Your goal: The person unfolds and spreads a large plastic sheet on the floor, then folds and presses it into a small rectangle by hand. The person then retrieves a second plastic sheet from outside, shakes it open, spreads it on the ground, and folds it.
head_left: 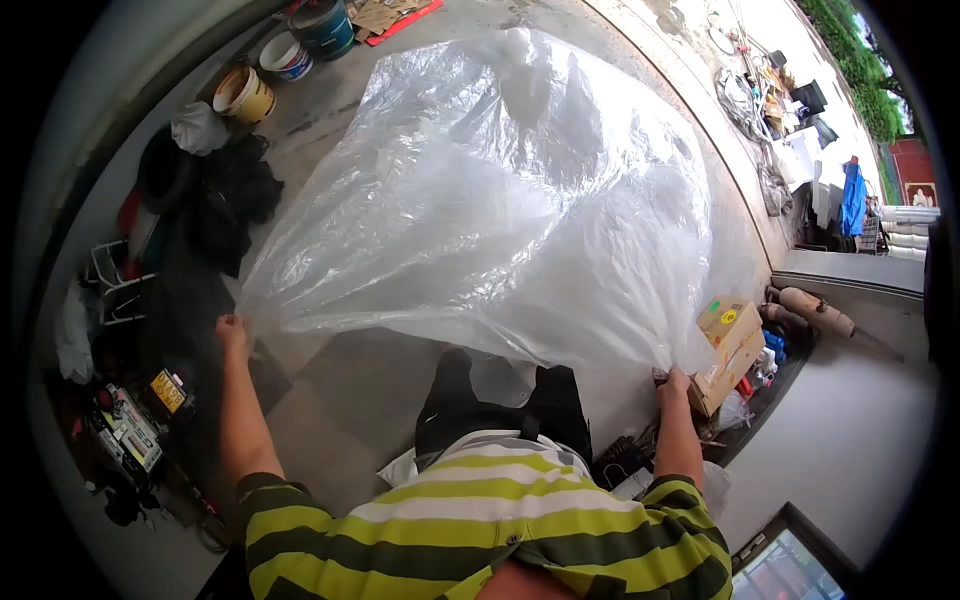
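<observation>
A large sheet of clear plastic film [480, 190] spreads out in front of me, wrinkled and shiny, its near edge stretched between my hands. My left hand [231, 329] is closed on the near left corner. At the near right corner, my right hand [676, 380] grips gathered film in its closed fingers. The middle of the near edge hangs just ahead of my knees. Whether the sheet is a single layer or a bag, I cannot tell.
Buckets [245, 95], black bags [235, 190] and a tyre [165, 170] line the left wall. A cardboard box [728, 350] stands close by my right hand. Beyond the doorway track [690, 85], assorted items lie outside. A battery-like box [130, 430] sits at lower left.
</observation>
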Motion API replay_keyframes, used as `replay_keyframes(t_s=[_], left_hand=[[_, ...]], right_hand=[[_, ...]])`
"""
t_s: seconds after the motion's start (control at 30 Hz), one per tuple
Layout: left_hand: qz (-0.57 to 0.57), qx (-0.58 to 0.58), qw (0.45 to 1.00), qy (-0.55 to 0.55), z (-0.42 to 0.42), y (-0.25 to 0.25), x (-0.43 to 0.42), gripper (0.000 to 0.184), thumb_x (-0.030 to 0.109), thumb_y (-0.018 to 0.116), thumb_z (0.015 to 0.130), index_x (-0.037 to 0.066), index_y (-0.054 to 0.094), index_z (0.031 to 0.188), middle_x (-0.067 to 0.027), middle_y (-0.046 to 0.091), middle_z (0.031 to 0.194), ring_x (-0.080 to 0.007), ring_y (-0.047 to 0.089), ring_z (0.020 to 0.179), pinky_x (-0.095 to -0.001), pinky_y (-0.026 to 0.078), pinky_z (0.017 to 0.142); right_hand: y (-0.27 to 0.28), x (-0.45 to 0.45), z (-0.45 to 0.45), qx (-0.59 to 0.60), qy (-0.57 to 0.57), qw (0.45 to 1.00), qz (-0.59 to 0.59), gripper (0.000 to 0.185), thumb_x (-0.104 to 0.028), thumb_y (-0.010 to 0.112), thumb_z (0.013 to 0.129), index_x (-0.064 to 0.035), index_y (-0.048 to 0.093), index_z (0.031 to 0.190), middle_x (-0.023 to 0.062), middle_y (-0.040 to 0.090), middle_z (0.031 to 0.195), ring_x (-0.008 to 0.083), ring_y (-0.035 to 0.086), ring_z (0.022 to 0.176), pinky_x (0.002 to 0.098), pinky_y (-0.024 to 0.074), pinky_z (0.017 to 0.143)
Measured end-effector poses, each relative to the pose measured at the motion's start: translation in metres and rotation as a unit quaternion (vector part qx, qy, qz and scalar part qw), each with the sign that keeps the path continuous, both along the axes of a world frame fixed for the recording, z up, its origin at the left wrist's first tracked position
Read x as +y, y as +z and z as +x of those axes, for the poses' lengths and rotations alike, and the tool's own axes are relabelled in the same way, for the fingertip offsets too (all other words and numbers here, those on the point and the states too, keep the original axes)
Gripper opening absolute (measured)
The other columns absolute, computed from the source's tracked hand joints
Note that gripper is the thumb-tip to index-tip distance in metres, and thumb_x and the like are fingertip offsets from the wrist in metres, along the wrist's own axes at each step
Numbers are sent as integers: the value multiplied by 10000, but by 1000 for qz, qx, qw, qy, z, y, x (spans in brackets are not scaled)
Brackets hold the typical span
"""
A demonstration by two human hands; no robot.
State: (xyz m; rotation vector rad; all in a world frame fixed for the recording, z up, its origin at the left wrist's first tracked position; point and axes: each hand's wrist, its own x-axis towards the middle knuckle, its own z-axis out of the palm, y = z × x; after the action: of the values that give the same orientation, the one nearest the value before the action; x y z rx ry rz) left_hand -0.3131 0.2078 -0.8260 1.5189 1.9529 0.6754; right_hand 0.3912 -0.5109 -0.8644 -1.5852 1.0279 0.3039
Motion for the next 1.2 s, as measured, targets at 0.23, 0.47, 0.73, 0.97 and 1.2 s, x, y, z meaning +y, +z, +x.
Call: replay_keyframes(t_s=[0.23, 0.47, 0.73, 0.97, 1.2], left_hand=[[35, 323, 945, -39, -22, 75, 24, 107, 92, 651, 838, 38, 594, 910, -137, 653, 826, -271, 646, 782, -388, 494, 716], [-7, 402, 889, -217, -56, 87, -1, 137, 115, 589, 858, 24, 575, 959, -208, 673, 969, -388, 650, 941, -468, 493, 798], [-43, 691, 672, -260, -145, 62, 12, 311, 241, 602, 897, 66, 520, 1141, -162, 684, 962, -373, 681, 841, -452, 555, 697], [-66, 735, 569, -362, -188, -41, 68, 339, 165, 512, 930, 59, 484, 1251, -157, 649, 1034, -355, 676, 859, -430, 550, 713], [-132, 651, 688, -292, -279, -167, 101, 492, 259, 567, 928, 10, 443, 1333, -219, 621, 1124, -402, 612, 1018, -465, 485, 891]], right_hand=[[11, -6, -85, 52, -18, 998, -41, 258, -31, 477, 869, -5, 515, 1123, 166, 588, 984, 350, 626, 710, 522, 561, 528], [-35, -50, -178, 114, -26, 993, -6, 309, -38, 462, 851, -24, 537, 1151, 167, 601, 1080, 355, 643, 861, 543, 563, 640], [-112, -180, -248, 91, -97, 987, -87, 375, -34, 500, 855, 37, 524, 1223, 175, 600, 1126, 333, 635, 953, 490, 549, 791], [-189, -254, -287, 90, -18, 962, -257, 403, -189, 573, 900, 117, 546, 1161, 201, 623, 1039, 293, 628, 921, 425, 517, 764], [-305, -242, -318, 177, 77, 907, -373, 385, -241, 595, 927, 30, 576, 1200, 129, 637, 1088, 256, 607, 927, 375, 493, 805]])
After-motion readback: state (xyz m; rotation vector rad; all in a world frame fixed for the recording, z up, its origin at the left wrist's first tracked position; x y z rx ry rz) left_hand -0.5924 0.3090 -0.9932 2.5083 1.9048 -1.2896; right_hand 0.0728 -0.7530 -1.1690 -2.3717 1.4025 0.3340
